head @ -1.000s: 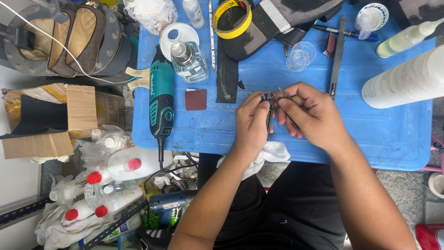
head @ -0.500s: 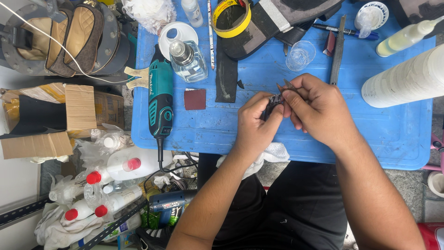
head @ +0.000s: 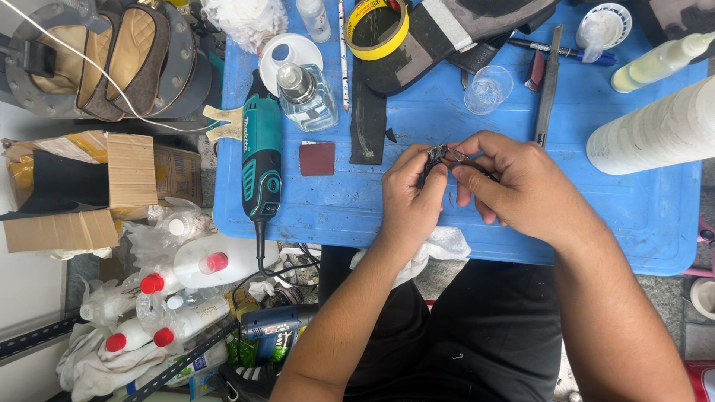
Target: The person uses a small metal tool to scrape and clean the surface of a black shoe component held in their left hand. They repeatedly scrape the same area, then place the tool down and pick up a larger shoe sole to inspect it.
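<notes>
A small dark object (head: 436, 155) was pinched between the fingertips of both hands over the middle of the blue table (head: 640, 223), nearer its near edge than its far one. The left hand (head: 411, 195) was closed around it from below, thumb and forefinger pressed together on it. The right hand (head: 521, 186) was curled, its fingertips gripping the object and a thin dark tool (head: 460, 155) held against it; what kind of tool could not be told. A white cloth (head: 439, 249) was seen hanging over the near edge beneath the left wrist. A teal power tool (head: 262, 160) was laid along the left edge, with a small red-brown square of sandpaper (head: 316, 158) just beside it. A clear glass bottle (head: 307, 95) and a roll of yellow tape (head: 377, 28) were set toward the far edge. A large white roll (head: 652, 130) was laid at the right edge, and a metal file (head: 550, 82) lay beyond the right hand.
</notes>
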